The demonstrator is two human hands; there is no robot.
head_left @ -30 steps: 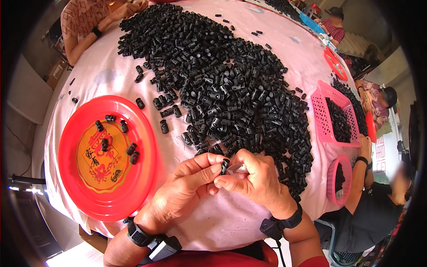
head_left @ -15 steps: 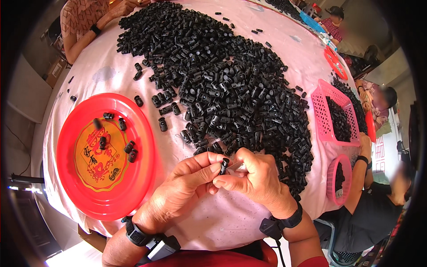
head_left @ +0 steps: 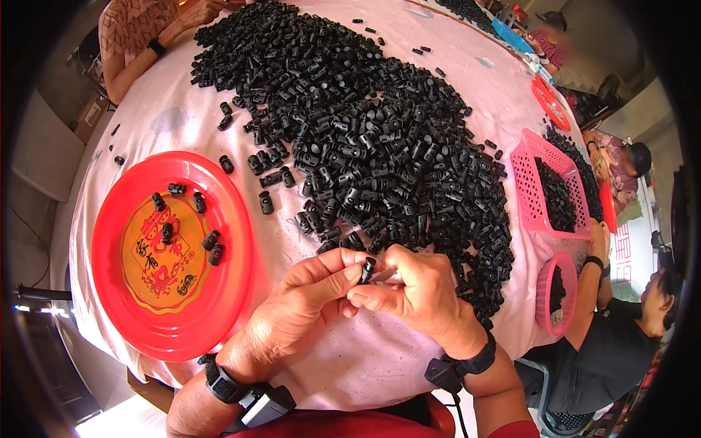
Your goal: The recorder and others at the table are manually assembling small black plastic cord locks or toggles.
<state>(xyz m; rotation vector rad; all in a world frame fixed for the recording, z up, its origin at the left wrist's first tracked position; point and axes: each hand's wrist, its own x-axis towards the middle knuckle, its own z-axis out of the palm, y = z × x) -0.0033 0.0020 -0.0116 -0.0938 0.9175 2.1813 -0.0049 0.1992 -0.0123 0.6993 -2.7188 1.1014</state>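
My left hand (head_left: pixel 303 306) and my right hand (head_left: pixel 416 296) meet over the near edge of a round table covered in a pink cloth (head_left: pixel 343 365). Between their fingertips they pinch one small black plastic piece (head_left: pixel 367 269), held upright. A thin pale part sticks out of my right hand's fingers beside it. Just beyond the hands spreads a big heap of the same black pieces (head_left: pixel 365 139). To the left lies a red plate (head_left: pixel 171 255) with several black pieces on it.
A pink square basket (head_left: pixel 544 186) and a small round pink basket (head_left: pixel 555 292), both holding black pieces, stand at the right. One person in black sits at the right, another's arm rests at the far left, and more red plates lie far back.
Both hands stay in the same place, with the fingers shifting slightly on the black piece. The plate and heap are unchanged.
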